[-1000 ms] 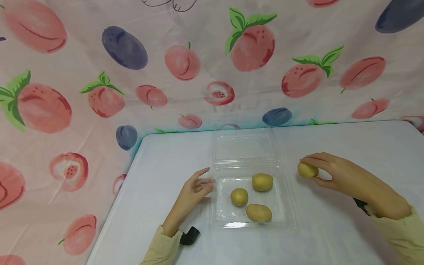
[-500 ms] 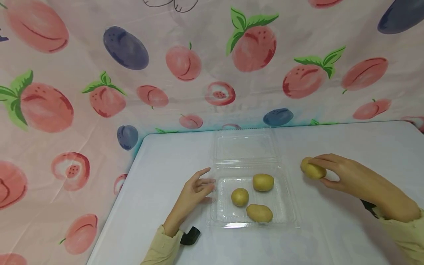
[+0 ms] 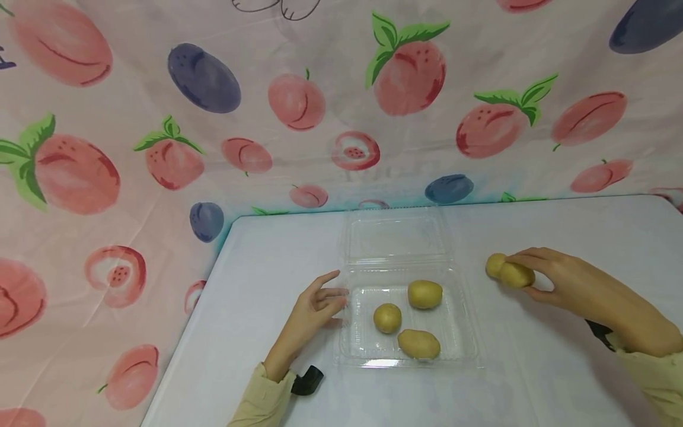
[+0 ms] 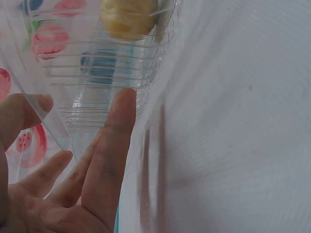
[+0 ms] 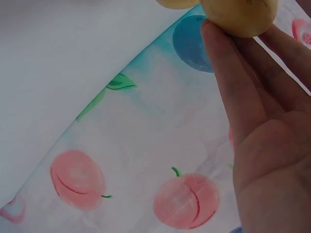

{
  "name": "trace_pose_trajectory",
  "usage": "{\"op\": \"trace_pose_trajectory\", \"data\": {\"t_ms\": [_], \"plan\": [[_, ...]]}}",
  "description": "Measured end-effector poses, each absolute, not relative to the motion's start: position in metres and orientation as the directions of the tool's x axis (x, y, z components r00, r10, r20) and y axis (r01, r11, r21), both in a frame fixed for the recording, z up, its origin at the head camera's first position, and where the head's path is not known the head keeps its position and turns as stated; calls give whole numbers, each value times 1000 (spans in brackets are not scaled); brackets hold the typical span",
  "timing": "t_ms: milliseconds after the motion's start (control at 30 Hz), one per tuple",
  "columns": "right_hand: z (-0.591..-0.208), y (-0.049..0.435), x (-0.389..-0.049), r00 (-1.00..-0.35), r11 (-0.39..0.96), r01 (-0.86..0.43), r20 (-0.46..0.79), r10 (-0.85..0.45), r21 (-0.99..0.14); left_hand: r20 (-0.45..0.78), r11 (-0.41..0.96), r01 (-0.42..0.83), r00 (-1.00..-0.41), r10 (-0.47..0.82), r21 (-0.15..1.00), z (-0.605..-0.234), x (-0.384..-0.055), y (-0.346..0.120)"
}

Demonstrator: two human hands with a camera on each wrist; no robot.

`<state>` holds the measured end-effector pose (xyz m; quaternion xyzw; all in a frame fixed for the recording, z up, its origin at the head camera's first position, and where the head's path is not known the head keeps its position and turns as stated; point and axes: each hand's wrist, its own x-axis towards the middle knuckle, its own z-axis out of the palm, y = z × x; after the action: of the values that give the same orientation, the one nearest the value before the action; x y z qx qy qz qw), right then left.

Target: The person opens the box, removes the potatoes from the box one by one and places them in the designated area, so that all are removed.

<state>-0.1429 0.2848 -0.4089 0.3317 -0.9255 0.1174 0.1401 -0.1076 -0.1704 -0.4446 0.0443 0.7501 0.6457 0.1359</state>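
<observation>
My right hand [image 3: 565, 281] pinches a yellow potato [image 3: 516, 276] between thumb and fingers, to the right of the container. Just left of it on the white table is another potato [image 3: 495, 265], partly covered by the held one. In the right wrist view the held potato [image 5: 240, 14] sits at the fingertips. A clear plastic clamshell container [image 3: 347, 350] lies in the middle with three potatoes inside, among them a round potato [image 3: 387, 318]. My left hand [image 3: 309, 311] is beside its left wall with fingers extended, and the left wrist view shows the fingertips [image 4: 125, 99] right at that wall.
The container's clear lid [image 3: 395, 237] is folded back towards the rear of the table [image 3: 277, 249]. Behind the table and along its left side hangs a fruit-print cloth [image 3: 240, 196]. A black strap piece [image 3: 308, 380] shows at the left wrist.
My right hand has moved a little to the right with the held potato, so the second potato now shows at its left. The left hand and the container keep their places.
</observation>
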Motion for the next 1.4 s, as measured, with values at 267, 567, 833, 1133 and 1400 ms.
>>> {"op": "trace_pose_trajectory", "data": {"t_ms": [267,567,833,1133,1400], "plan": [[-411,290,-144,-792,782,-600,265,-550,-170,-147,170,-108,-960,239,980,-445,-107,-170],[-411,299,-145,-823,805,-561,234,-518,-193,-147,172,-107,-960,238,979,-445,-107,-170],[-415,305,-146,-824,815,-554,251,-507,-172,-146,172,-106,-960,238,979,-445,-107,-170],[-417,308,-153,-873,840,-487,107,-476,-238,-144,168,-105,-960,239,980,-445,-107,-170],[-424,312,-156,-881,845,-472,86,-466,-254,-146,169,-108,-961,235,980,-444,-106,-170]]}}
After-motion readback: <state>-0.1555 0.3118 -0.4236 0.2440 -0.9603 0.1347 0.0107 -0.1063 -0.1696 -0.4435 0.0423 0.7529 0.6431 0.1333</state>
